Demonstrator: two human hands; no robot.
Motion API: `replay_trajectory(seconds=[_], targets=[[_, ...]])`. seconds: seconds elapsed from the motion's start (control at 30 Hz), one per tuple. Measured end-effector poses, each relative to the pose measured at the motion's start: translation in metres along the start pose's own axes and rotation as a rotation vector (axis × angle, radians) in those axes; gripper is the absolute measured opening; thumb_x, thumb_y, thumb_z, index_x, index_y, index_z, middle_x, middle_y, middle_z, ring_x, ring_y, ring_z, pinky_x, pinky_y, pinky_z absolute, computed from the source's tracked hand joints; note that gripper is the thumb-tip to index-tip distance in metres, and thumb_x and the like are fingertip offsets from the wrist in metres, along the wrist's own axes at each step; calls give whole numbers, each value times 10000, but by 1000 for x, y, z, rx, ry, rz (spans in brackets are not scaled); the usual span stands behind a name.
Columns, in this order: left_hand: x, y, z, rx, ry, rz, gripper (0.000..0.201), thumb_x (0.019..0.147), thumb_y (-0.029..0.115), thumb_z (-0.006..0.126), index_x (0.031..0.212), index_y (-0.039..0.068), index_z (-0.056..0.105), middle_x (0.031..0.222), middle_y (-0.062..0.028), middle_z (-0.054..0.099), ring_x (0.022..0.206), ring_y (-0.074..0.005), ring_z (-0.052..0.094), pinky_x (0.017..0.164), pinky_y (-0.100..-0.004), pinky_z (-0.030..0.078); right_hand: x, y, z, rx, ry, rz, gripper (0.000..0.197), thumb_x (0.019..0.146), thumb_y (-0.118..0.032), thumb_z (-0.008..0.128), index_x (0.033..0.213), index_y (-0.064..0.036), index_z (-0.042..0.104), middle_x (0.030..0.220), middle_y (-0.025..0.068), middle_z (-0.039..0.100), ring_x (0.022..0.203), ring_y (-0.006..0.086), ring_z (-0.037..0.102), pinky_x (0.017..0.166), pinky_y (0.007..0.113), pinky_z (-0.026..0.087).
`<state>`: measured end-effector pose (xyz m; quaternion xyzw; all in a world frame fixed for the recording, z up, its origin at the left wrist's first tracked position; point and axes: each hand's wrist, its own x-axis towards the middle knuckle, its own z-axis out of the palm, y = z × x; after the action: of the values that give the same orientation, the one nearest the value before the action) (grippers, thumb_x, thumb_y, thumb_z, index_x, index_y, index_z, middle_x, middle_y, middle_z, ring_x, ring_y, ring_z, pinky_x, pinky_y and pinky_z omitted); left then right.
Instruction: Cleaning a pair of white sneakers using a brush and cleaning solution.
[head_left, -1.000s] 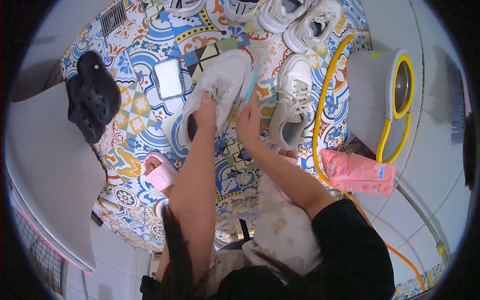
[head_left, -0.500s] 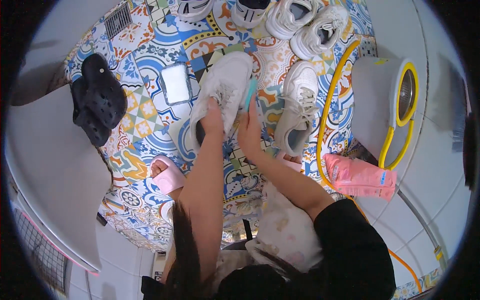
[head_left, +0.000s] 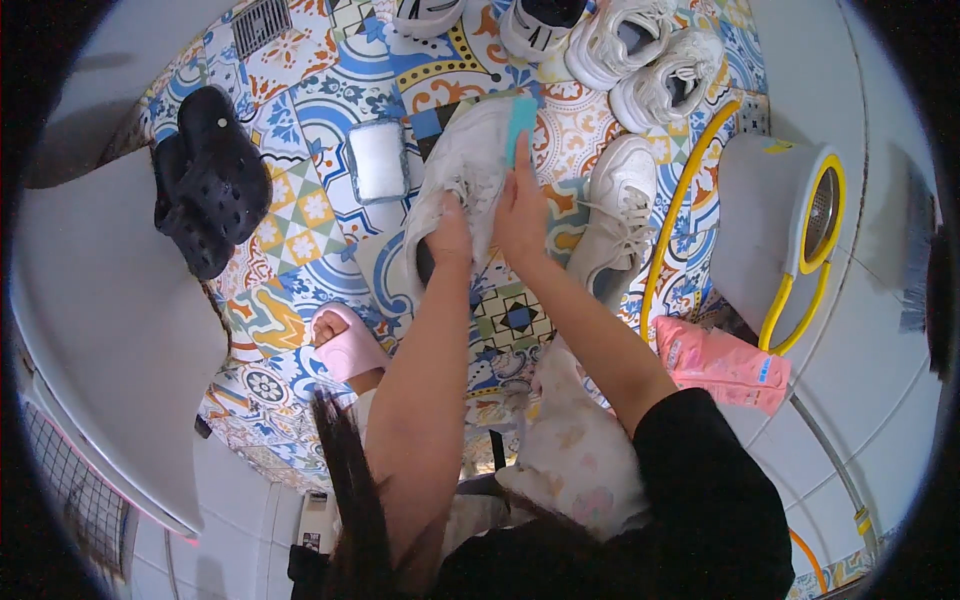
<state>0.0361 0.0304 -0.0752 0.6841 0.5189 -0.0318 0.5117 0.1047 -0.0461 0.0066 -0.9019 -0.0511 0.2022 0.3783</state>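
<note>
A white lace-up sneaker [head_left: 470, 150] is held above the tiled floor, its toe pointing away from me. My left hand [head_left: 450, 238] grips it at the opening, fingers partly hidden inside beside the laces. On the right, my right hand [head_left: 522, 210] is closed on a turquoise brush [head_left: 520, 122], which lies against the edge of the shoe's toe. The brush's working face is hidden. A second white sneaker [head_left: 617, 215] with loose laces stands on the floor just right of my right hand.
A white block in a dark-rimmed dish [head_left: 379, 162] lies left of the held shoe. Black clogs [head_left: 212, 180] are at the left. More white shoes [head_left: 620, 42] stand at the back. Right are a yellow hose [head_left: 672, 215], a grey bucket with yellow trim [head_left: 765, 200] and a pink bag [head_left: 720, 368].
My right hand has moved the brush forward along the shoe's right side to the toe, and more of its turquoise surface shows. The whole view has shifted slightly.
</note>
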Motion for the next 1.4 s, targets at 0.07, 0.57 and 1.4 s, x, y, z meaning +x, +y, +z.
replay_trajectory(seconds=[0.07,0.57,1.4], targets=[[-8,2,4,-163,36,-80,430,920,272,453,1151,-60,598,1210,-208,602,1132,-346,548,980,-380,399,-17,11,0,27,30,-20,587,932,-2,402,1486,-89,228,992,290,595,753,346,590,740,360,465],[-4,9,2,-121,27,54,464,927,311,444,1170,-60,583,1221,-209,593,1141,-354,539,986,-383,387,-40,53,6,-118,145,-315,559,959,-48,404,1487,-110,233,791,245,568,609,322,550,567,396,414],[-17,33,-13,-325,70,-89,436,887,315,481,1128,-23,614,1166,-215,611,1120,-370,540,976,-394,389,11,-6,-27,-580,-277,-136,669,913,-71,455,1498,-249,184,958,223,624,780,401,624,662,467,508]])
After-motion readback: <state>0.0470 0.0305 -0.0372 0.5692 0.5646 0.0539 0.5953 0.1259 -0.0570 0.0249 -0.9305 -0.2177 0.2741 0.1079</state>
